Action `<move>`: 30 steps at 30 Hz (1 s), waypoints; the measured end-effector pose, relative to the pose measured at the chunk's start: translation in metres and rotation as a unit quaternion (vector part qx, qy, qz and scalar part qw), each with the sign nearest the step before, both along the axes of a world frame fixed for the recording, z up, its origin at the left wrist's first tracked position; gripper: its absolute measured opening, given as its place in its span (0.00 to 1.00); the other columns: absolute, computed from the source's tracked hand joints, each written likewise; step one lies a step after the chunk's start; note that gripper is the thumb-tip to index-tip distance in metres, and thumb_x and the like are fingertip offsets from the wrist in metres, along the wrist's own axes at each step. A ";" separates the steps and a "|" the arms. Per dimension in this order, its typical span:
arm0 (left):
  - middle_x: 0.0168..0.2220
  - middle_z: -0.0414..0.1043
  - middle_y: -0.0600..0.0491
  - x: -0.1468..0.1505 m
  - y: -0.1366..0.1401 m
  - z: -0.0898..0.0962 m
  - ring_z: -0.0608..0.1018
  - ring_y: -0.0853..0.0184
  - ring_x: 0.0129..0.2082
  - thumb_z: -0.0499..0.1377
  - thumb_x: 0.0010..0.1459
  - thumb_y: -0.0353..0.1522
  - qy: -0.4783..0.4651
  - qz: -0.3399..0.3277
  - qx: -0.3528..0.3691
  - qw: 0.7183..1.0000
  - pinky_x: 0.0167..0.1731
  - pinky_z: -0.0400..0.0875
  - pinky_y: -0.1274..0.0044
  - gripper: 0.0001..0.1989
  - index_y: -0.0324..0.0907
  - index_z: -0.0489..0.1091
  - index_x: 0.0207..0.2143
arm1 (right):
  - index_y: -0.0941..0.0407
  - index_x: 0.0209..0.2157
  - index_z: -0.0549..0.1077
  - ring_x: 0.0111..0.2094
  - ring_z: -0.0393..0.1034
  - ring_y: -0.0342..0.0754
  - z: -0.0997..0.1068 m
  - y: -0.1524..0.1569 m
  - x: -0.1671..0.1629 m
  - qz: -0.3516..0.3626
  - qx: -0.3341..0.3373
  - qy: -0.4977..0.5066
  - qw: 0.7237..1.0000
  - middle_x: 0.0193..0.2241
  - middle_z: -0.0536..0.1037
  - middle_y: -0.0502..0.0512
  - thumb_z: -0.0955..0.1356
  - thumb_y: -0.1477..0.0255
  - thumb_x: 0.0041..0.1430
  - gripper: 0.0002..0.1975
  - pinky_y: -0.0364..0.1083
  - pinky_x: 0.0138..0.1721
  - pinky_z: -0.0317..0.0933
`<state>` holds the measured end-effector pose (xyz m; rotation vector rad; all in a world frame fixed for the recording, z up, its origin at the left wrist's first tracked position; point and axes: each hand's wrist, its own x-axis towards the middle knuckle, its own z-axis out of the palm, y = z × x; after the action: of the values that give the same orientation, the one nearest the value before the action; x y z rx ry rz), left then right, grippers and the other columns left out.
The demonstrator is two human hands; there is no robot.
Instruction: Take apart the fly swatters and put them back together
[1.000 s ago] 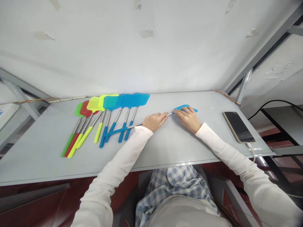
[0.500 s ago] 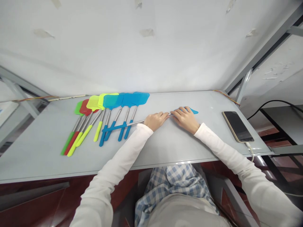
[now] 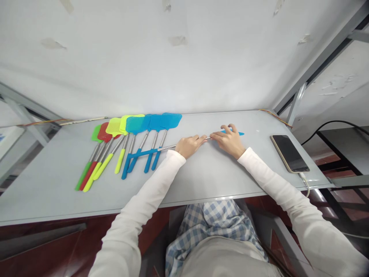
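A blue fly swatter (image 3: 143, 153) with a metal telescopic shaft lies nearly level across my front, its handle to the left and its head to the right. My left hand (image 3: 188, 146) is closed around the shaft. Just to its right, my right hand (image 3: 229, 141) pinches the shaft close to the head, with its other fingers lifted and spread. That hand covers most of the swatter's head; only a thin blue edge shows beyond it. The held swatter's handle crosses over the handles of several blue fly swatters (image 3: 170, 120) on the table.
On the left of the grey table (image 3: 207, 181), yellow swatters (image 3: 114, 125), a red swatter (image 3: 103, 132) and a green swatter (image 3: 96, 132) lie beside the blue ones. A phone (image 3: 290, 154) with a white cable rests at the right. A white wall (image 3: 184, 77) stands behind.
The fingers of my right hand have lifted and spread from the swatter's head, while its pinch stays on the shaft. The swatter's head has turned more edge-on. My left hand has barely moved.
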<state>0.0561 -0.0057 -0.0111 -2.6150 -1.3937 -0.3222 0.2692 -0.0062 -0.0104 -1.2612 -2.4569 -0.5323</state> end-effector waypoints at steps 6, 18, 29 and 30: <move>0.32 0.74 0.48 0.004 0.000 0.002 0.77 0.67 0.29 0.39 0.67 0.45 -0.006 0.003 -0.012 1.000 0.24 0.58 0.77 0.25 0.50 0.71 0.52 | 0.49 0.43 0.77 0.47 0.63 0.55 -0.003 0.001 -0.005 0.000 -0.008 0.020 1.000 0.40 0.81 0.52 0.61 0.75 0.64 0.14 0.56 0.51 0.43; 0.34 0.77 0.46 -0.037 0.012 0.007 0.78 0.64 0.34 0.43 0.66 0.46 -0.089 0.065 0.008 0.994 0.26 0.59 0.76 0.24 0.47 0.73 0.48 | 0.53 0.42 0.77 0.41 0.67 0.50 0.002 0.020 0.052 -0.014 -0.010 0.056 0.998 0.42 0.80 0.53 0.57 0.78 0.65 0.18 0.50 0.41 0.51; 0.37 0.76 0.49 -0.009 -0.001 0.009 0.78 0.67 0.34 0.44 0.67 0.40 -0.077 0.017 -0.015 0.997 0.24 0.58 0.79 0.18 0.42 0.69 0.47 | 0.55 0.47 0.75 0.38 0.67 0.49 -0.011 0.012 0.014 0.017 -0.055 0.029 0.998 0.35 0.80 0.56 0.59 0.66 0.68 0.17 0.47 0.39 0.54; 0.37 0.77 0.50 -0.008 -0.002 0.010 0.78 0.68 0.34 0.44 0.67 0.40 -0.074 0.017 -0.017 0.997 0.24 0.58 0.79 0.18 0.43 0.69 0.47 | 0.55 0.47 0.75 0.38 0.68 0.50 -0.011 0.012 0.015 0.016 -0.062 0.034 0.997 0.36 0.80 0.56 0.59 0.65 0.68 0.17 0.47 0.40 0.54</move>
<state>0.0477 -0.0078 -0.0013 -2.6383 -1.5002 -0.4999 0.2842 0.0055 -0.0211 -1.2613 -2.4819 -0.3268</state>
